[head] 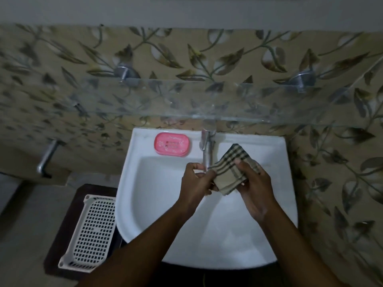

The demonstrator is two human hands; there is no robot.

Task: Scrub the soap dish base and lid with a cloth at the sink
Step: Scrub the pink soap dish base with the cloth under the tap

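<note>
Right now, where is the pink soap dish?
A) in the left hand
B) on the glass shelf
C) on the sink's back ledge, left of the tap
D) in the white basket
C: the pink soap dish rests on the sink ledge beside the tap.

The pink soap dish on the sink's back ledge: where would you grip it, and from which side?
Probably pinch the soap dish across its two long edges from above, approaching from the front-left. It lies flat, long side running left-right; the tap stands close on its right and the glass shelf juts out above.
</note>
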